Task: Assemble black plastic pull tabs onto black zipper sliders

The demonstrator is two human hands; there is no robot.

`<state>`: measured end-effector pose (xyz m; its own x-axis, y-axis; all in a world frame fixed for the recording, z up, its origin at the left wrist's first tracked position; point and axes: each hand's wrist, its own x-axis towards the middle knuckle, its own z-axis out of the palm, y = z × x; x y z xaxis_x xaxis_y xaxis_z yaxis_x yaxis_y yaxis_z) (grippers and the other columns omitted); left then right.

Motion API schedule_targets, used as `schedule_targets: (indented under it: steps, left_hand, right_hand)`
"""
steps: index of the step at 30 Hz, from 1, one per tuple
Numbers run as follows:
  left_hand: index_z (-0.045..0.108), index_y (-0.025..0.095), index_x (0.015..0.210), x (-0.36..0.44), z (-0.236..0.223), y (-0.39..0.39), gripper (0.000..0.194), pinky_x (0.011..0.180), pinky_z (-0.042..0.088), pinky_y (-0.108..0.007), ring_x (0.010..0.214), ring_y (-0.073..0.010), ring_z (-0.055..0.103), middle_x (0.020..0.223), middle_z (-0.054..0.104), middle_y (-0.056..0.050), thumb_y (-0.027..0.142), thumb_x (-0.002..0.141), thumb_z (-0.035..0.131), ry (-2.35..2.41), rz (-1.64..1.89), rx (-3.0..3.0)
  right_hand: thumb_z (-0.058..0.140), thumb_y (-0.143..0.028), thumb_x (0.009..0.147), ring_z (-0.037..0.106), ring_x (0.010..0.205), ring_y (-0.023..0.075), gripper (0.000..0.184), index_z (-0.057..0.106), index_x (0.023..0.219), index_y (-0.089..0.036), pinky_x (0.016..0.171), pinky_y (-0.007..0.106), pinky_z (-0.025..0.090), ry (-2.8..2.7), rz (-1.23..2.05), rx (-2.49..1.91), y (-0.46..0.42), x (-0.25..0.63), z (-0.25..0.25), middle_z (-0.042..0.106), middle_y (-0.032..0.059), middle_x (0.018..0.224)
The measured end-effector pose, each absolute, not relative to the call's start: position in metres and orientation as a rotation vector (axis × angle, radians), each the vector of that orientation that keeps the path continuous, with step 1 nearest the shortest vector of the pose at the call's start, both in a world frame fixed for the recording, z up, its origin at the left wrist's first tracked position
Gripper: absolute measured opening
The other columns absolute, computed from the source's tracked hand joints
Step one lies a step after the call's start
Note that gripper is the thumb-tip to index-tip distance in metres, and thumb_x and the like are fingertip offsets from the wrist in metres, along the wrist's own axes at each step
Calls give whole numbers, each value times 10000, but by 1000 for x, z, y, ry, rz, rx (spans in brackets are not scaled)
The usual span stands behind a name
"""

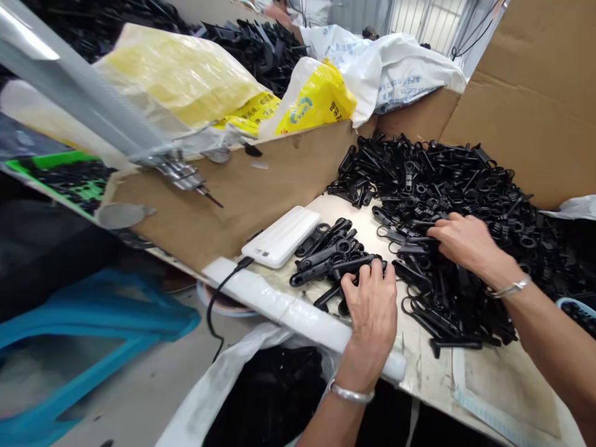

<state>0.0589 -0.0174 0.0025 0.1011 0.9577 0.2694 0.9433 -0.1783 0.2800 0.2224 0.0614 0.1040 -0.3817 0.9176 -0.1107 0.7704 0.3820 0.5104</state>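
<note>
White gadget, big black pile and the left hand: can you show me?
White gadget point(283, 236), head view: on its flat top.
Big black pile point(454, 186), head view: middle of the heap.
Left hand point(373, 303), head view: back of the hand.

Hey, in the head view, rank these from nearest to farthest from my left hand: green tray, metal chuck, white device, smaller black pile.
From your left hand:
1. Smaller black pile: right under your fingers.
2. White device: left, beyond the pile.
3. Metal chuck: farther left.
4. Green tray: far left.
</note>
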Motion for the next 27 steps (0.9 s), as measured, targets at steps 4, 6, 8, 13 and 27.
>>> schedule_targets:
  steps: [4, 6, 8, 13, 27]
  left_hand:
    - [651, 226, 1051, 60, 2, -18, 287, 852, 385, -486, 972, -282, 536, 1034, 627, -78, 76, 925, 440, 2009, 610, 2310]
    - [648, 228, 1050, 61, 1, -18, 272, 851, 379, -482, 971, -280, 532, 1030, 625, -76, 101, 939, 435, 2026, 626, 2319]
    - [647, 230, 1064, 61, 0, -17, 263, 848, 376, -479, 971, -279, 530, 1042, 626, -79, 131, 953, 429, 2043, 636, 2328]
    - [658, 243, 1086, 62, -1, -17, 288, 836, 366, -466, 974, -279, 535, 1058, 636, -86, 134, 943, 434, 2061, 611, 2347]
    - [702, 208, 1103, 63, 1, -16, 344, 837, 350, -517, 968, -332, 520, 1082, 639, -157, 229, 947, 397, 2024, 598, 2375]
  right_hand:
    - [544, -174, 850, 620, 934, 284, 249, 726, 1001, -253, 657, 360, 417, 2118, 692, 1617, 32, 291, 125, 735, 46, 1047]
    - [569, -187, 838, 625, 978, 303, 291, 726, 1073, -256, 693, 379, 437, 2096, 717, 1700, 22, 319, 128, 735, 65, 1095]
    - [575, -168, 829, 615, 1056, 327, 342, 712, 1133, -240, 772, 413, 458, 2138, 743, 1745, 16, 327, 126, 727, 93, 1133]
    - [581, -218, 887, 576, 1184, 266, 381, 614, 1266, -193, 995, 396, 450, 2638, 421, 1514, 15, 253, 94, 647, 103, 1303]
    - [403, -220, 1001, 596, 1047, 245, 293, 621, 1196, -228, 878, 429, 460, 2442, 300, 1747, 15, 197, 69, 662, 82, 1117]
